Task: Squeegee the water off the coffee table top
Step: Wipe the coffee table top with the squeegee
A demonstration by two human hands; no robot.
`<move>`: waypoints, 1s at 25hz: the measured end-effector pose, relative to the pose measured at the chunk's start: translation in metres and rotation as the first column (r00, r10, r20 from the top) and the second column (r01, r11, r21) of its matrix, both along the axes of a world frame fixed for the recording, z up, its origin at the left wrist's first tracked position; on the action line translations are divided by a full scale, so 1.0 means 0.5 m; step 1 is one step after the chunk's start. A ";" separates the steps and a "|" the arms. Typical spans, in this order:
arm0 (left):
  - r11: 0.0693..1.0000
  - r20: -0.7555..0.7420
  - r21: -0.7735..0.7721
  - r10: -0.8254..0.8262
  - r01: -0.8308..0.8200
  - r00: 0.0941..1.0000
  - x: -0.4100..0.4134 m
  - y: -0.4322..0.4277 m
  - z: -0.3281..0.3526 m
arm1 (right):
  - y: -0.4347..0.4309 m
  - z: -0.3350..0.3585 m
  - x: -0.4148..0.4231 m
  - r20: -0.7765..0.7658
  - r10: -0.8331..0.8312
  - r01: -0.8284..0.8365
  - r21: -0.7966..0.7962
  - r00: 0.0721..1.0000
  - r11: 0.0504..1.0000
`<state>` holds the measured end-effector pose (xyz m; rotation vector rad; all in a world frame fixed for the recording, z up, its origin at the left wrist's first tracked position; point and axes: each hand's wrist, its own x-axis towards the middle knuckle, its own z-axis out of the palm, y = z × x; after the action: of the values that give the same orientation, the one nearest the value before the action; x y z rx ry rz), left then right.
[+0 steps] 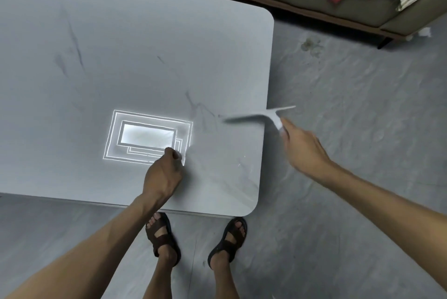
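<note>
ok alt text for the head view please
A person's right hand holds a white squeegee at the right edge of a grey coffee table; the left hand rests curled on its top beside a bright reflection.

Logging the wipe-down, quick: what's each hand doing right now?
Left hand: fingers curled on the coffee table; cannot tell if it holds anything.
Right hand: grips the squeegee handle.

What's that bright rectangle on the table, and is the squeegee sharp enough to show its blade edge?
Head view: the bright nested rectangles are glare, apparently a lamp mirrored in the coffee table top, with the left hand overlapping its near corner. Head view: the squeegee in the right hand is motion-blurred, blade edge smeared. Head view: wide-angle distortion bows the table's edges.
</note>
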<state>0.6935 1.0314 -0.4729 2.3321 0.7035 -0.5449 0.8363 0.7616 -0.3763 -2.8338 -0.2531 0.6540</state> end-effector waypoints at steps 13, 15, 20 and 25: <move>0.919 0.027 0.021 0.393 -0.394 0.919 -0.127 0.208 -0.020 | 0.412 -0.118 -0.197 -0.162 0.095 -0.065 0.181 0.982 0.981; 0.918 0.015 0.011 0.397 -0.397 0.918 -0.134 0.216 -0.023 | 0.379 -0.127 -0.242 -0.149 0.266 -0.239 0.177 0.952 0.955; 0.931 -0.017 -0.035 0.362 -0.363 0.932 -0.141 0.153 -0.013 | 0.219 -0.123 -0.240 -0.154 0.517 -0.516 0.050 0.842 0.855; 0.971 0.021 -0.066 0.230 -0.229 0.973 -0.118 -0.016 -0.004 | -0.024 -0.104 -0.141 -0.127 0.576 -0.586 -0.054 0.807 0.809</move>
<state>0.6347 1.0234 -0.4748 2.1584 0.9149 -0.4226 0.7659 0.7493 -0.4282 -2.7775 -1.1360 0.9432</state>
